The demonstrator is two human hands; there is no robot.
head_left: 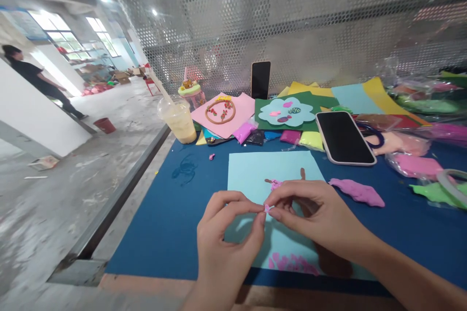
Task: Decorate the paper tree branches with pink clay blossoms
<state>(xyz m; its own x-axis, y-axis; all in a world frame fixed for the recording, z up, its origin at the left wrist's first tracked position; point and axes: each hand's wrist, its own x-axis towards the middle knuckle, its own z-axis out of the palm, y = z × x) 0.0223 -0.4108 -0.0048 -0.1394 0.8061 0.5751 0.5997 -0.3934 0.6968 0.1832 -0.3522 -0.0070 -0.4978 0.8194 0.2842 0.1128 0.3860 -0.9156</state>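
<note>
Between the fingertips of both my hands is a tiny piece of pink modelling clay point(267, 209). My left hand point(229, 238) pinches it from one side, thumb against fingers. From the other side my right hand point(317, 211) pinches the same bit. Below them lies a light blue sheet of paper point(248, 170) with brown clay point(302, 173) and a small pink clay cluster point(276, 184) on it. Flat pink clay pieces point(292, 263) are gathered along the sheet's near edge. My right hand hides part of the brown clay.
A larger lump of pinkish-purple clay point(357, 192) lies right of the sheet, below a phone point(345, 137). Clay packets point(312, 141), finished clay pictures point(221, 112) and a drink cup with straw point(178, 119) stand along the back. A person point(36, 77) stands far left.
</note>
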